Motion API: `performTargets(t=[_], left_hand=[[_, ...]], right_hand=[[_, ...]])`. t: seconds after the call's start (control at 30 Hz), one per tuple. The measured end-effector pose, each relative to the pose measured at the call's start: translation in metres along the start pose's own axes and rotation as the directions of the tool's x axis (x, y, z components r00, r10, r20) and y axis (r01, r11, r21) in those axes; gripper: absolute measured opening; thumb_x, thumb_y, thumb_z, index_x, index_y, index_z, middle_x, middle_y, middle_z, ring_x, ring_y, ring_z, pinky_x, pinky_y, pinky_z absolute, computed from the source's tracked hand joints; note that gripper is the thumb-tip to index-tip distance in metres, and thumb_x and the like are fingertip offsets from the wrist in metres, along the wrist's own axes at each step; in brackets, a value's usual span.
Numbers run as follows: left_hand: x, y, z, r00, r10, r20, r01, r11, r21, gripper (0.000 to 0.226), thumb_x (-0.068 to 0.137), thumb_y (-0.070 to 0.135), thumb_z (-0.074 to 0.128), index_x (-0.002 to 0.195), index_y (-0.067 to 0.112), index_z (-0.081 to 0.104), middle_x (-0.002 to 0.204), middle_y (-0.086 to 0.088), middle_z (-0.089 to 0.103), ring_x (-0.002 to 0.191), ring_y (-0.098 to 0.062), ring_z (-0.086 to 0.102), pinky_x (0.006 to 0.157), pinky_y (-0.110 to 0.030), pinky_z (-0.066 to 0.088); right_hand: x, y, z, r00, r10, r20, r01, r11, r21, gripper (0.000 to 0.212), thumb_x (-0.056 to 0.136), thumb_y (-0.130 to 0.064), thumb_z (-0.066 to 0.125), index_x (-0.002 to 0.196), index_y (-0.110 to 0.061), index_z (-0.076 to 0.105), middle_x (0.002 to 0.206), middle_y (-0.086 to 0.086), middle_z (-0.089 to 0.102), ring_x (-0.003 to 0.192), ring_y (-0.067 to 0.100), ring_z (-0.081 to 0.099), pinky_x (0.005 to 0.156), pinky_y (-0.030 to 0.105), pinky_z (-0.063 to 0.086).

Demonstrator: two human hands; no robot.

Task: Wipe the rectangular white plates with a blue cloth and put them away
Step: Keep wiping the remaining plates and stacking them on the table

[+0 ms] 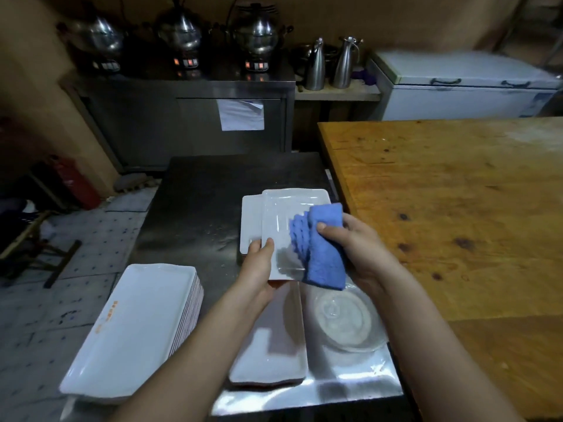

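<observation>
The plate (283,217) is being held above the steel table (198,208). The left hand (259,269) is pinching its near-left corner, thumb on top, the other fingers hiding underneath. The right hand (356,248) is gripping the folded cloth (323,254), which is covering the plate's right edge. At 10 o'clock a far stack (251,220) is peeking out. A big stack (134,330) is lying at 7. At 6 a near stack (274,345) is lying half hidden under the left forearm. At 5 a blurred bowl (344,321) is sitting partly behind the cloth.

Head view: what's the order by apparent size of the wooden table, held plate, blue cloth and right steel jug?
1. wooden table
2. held plate
3. blue cloth
4. right steel jug, though it stands far back
</observation>
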State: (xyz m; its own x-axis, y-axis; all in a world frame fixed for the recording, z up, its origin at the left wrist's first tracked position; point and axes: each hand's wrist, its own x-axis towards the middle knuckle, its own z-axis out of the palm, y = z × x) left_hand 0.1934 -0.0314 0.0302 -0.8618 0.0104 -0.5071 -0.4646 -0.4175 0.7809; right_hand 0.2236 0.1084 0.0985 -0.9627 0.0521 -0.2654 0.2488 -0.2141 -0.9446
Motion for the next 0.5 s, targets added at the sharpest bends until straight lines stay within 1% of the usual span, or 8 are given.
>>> performTargets(t=[0.07,0.13,0.23,0.3,0.33,0.37,0.43,0.5], left_hand=[[-0.004,0.005,-0.011,0.999,0.030,-0.014,-0.030,1.000,-0.003,0.016,0.098,0.021,0.041,0.093,0.023,0.056,0.085,0.001,0.068,0.071,-0.016,0.065,0.060,-0.028,0.051],[-0.010,0.008,-0.021,0.998,0.045,-0.036,-0.044,0.999,0.017,0.015,0.097,0.023,0.043,0.086,0.020,0.053,0.079,-0.001,0.062,0.066,-0.016,0.062,0.058,-0.027,0.049],[-0.020,0.016,-0.036,0.994,0.074,-0.087,-0.078,0.996,-0.043,0.013,0.097,0.031,0.045,0.093,0.020,0.050,0.076,0.000,0.061,0.056,-0.013,0.065,0.048,-0.026,0.051],[-0.026,0.022,-0.046,0.989,0.113,-0.093,-0.116,0.993,-0.027,0.015,0.099,0.033,0.040,0.104,0.021,0.048,0.083,0.003,0.062,0.060,-0.007,0.065,0.044,-0.021,0.050],[-0.030,0.024,-0.052,0.988,0.130,-0.084,-0.132,0.991,-0.013,0.017,0.099,0.033,0.039,0.108,0.021,0.048,0.087,0.004,0.062,0.063,-0.007,0.065,0.044,-0.020,0.050],[-0.034,0.027,-0.056,0.987,0.145,-0.073,-0.146,0.989,0.000,0.017,0.099,0.033,0.039,0.108,0.021,0.048,0.088,0.005,0.063,0.064,-0.006,0.066,0.045,-0.020,0.050],[-0.041,0.032,-0.063,0.985,0.166,-0.050,-0.166,0.986,0.007,0.013,0.099,0.031,0.040,0.104,0.023,0.049,0.088,0.006,0.064,0.062,-0.005,0.068,0.046,-0.019,0.051],[-0.046,0.037,-0.068,0.985,0.172,-0.022,-0.172,0.985,-0.008,0.012,0.099,0.028,0.041,0.106,0.021,0.049,0.089,0.001,0.066,0.061,-0.006,0.069,0.047,-0.021,0.051]], right_hand=[[0.006,0.008,0.028,0.997,0.051,0.056,-0.043,0.990,-0.132,0.013,0.088,-0.010,0.061,0.101,-0.013,0.060,0.091,0.007,0.069,0.077,0.017,0.067,0.058,0.025,0.052],[0.012,0.019,0.051,0.999,0.018,0.046,0.000,0.931,-0.366,0.012,0.086,-0.015,0.065,0.096,-0.016,0.057,0.094,0.006,0.067,0.081,0.017,0.065,0.061,0.026,0.051],[0.016,0.034,0.074,0.977,-0.201,0.077,0.197,0.689,-0.698,0.025,0.083,-0.020,0.066,0.103,-0.017,0.052,0.099,0.000,0.060,0.086,0.014,0.057,0.065,0.022,0.043],[0.014,0.041,0.084,0.934,-0.322,0.156,0.291,0.429,-0.855,0.047,0.085,-0.023,0.064,0.127,-0.014,0.045,0.118,0.005,0.054,0.106,0.020,0.052,0.084,0.027,0.041],[0.012,0.044,0.088,0.915,-0.358,0.188,0.298,0.282,-0.912,0.059,0.087,-0.026,0.061,0.139,-0.013,0.036,0.130,0.008,0.047,0.117,0.023,0.045,0.095,0.031,0.037],[0.010,0.046,0.091,0.898,-0.391,0.204,0.293,0.182,-0.939,0.065,0.090,-0.029,0.058,0.145,-0.013,0.027,0.140,0.010,0.039,0.125,0.026,0.038,0.102,0.034,0.031],[0.003,0.048,0.098,0.879,-0.419,0.227,0.300,0.116,-0.947,0.059,0.095,-0.032,0.049,0.147,-0.015,0.026,0.151,0.009,0.025,0.135,0.025,0.027,0.109,0.034,0.024],[-0.004,0.051,0.103,0.872,-0.373,0.316,0.381,0.112,-0.918,0.048,0.098,-0.032,0.040,0.143,-0.013,0.035,0.150,0.007,0.029,0.136,0.024,0.028,0.111,0.035,0.022]])
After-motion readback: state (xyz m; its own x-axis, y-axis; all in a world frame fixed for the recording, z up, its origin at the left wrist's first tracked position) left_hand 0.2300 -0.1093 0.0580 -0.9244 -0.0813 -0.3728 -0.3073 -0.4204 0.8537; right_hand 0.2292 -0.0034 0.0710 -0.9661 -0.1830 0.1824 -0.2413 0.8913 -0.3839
